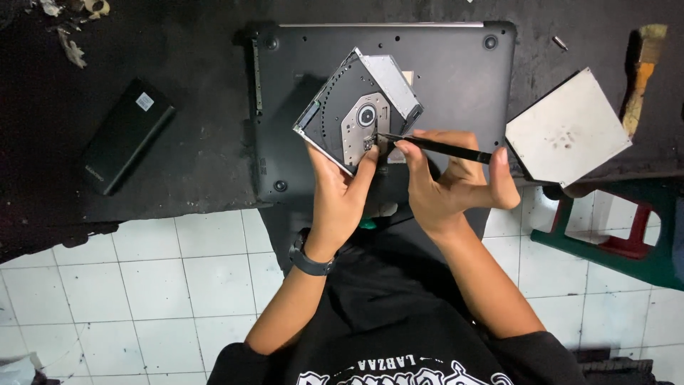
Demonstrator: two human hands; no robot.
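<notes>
My left hand (340, 187) grips an opened optical disc drive (360, 107) from below, its round spindle and metal tray facing up. My right hand (456, 182) holds a thin black tool (438, 147), like a small screwdriver, with its tip touching the drive's metal plate near the lens. Both hands hover over an upturned black laptop (456, 71) lying bottom side up on a dark surface. A black watch is on my left wrist.
A flat grey metal cover plate (568, 126) lies to the right of the laptop. A black rectangular battery pack (127, 135) lies at the left. A brush with a wooden handle (645, 68) is at the far right, above a green and red stool (616, 239). White floor tiles (142, 285) show below.
</notes>
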